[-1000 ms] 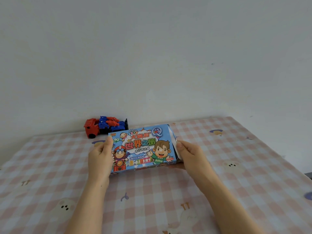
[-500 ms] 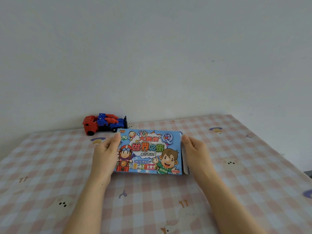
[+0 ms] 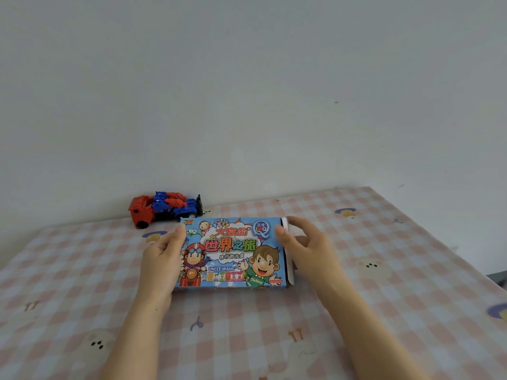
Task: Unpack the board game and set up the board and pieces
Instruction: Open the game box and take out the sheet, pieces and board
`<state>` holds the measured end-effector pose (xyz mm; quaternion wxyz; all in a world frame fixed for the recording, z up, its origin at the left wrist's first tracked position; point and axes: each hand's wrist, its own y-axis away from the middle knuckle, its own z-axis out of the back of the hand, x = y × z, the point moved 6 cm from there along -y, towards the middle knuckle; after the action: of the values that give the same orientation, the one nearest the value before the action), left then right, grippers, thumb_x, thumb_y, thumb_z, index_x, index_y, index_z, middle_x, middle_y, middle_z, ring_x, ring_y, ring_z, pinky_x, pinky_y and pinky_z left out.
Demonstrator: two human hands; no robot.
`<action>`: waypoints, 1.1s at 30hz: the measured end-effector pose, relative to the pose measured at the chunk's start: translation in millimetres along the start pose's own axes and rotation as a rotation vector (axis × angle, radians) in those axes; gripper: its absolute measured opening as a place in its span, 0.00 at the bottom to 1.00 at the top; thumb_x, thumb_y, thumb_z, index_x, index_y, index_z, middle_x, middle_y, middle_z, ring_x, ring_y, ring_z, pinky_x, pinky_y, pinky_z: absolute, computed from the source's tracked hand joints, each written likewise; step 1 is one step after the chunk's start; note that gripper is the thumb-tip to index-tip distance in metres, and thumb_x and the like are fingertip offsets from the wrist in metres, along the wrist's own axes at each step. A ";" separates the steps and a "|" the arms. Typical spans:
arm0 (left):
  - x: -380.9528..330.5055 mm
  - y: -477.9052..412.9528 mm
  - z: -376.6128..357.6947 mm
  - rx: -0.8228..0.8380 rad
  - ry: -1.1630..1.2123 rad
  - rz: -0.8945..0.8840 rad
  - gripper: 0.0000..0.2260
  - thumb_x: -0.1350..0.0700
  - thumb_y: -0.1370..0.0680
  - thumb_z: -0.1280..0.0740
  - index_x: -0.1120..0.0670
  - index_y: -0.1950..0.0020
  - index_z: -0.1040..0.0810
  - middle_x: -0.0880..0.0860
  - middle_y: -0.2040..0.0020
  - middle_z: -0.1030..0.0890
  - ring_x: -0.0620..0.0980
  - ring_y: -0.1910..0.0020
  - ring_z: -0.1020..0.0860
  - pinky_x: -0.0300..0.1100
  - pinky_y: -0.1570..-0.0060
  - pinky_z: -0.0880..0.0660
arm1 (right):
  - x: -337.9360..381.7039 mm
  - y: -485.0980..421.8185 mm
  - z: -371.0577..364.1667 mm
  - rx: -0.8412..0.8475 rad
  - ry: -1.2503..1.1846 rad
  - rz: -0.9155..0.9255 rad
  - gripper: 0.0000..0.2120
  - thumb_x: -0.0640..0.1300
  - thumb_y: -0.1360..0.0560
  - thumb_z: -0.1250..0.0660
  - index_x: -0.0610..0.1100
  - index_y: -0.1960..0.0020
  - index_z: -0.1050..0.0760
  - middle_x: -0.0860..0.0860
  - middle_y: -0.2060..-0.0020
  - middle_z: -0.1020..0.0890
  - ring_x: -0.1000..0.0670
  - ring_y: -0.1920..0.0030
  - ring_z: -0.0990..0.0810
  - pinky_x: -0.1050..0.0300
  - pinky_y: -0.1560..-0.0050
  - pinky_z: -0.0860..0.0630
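Nearest, on the pink-checked counter point(image 3: 411, 283), only two bare forearms reaching in from the near edge. Just beyond, at mid-counter, the game box point(image 3: 233, 250), lying lengthwise left to right with its printed face up, either resting on the cloth or raised just off it; cannot tell which. At its left end the left hand point(image 3: 162, 259), grip closed round that end with the thumb laid on the top face, most likely as an anchor against sliding during work on the other end. At the right end the right hand point(image 3: 312, 250), grip pinching the white end flap point(image 3: 285, 224) at the far corner between thumb and forefinger, presumably to swing it out and free the contents. No board or pieces in sight, so judged very early in the task. Farther back and left, a red and blue toy truck point(image 3: 164, 209), parked near the box's far left corner and close against the pale wall point(image 3: 247, 91), out of the working space.
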<state>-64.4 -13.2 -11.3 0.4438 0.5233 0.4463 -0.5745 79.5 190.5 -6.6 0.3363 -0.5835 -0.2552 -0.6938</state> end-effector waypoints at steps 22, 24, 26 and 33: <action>4.9 -4.1 3.4 -0.043 0.112 0.107 0.13 0.45 0.21 0.38 0.53 0.57 0.24 0.50 0.70 0.17 0.47 0.75 0.18 0.37 0.79 0.25 | -4.3 -3.9 6.5 0.012 0.058 0.045 0.13 0.40 0.24 0.34 0.57 0.61 0.19 0.58 0.64 0.15 0.58 0.61 0.17 0.61 0.62 0.21; 5.6 -5.7 5.4 -0.059 0.104 0.101 0.14 0.44 0.22 0.37 0.54 0.55 0.23 0.52 0.65 0.16 0.48 0.74 0.18 0.39 0.76 0.23 | -4.8 -3.0 4.9 0.073 0.009 0.028 0.10 0.43 0.25 0.31 0.58 0.61 0.19 0.59 0.65 0.15 0.58 0.59 0.16 0.59 0.59 0.20; 4.9 -6.6 5.3 -0.056 0.098 0.083 0.14 0.43 0.22 0.37 0.54 0.53 0.23 0.52 0.63 0.16 0.49 0.71 0.17 0.41 0.73 0.22 | -6.9 -4.4 4.5 0.103 0.019 0.015 0.08 0.45 0.26 0.31 0.56 0.61 0.18 0.57 0.64 0.14 0.56 0.59 0.16 0.56 0.57 0.20; -6.1 -1.0 -1.9 -0.002 0.116 -0.012 0.11 0.46 0.22 0.38 0.51 0.57 0.21 0.49 0.66 0.15 0.49 0.68 0.16 0.41 0.73 0.20 | -10.1 -5.5 2.2 0.216 0.067 -0.021 0.08 0.48 0.24 0.33 0.52 0.59 0.16 0.51 0.63 0.14 0.51 0.62 0.21 0.51 0.58 0.26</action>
<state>-64.6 -10.8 -5.3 0.4142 0.5526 0.4749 -0.5454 77.6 197.4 -15.9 0.3981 -0.5179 -0.3232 -0.6848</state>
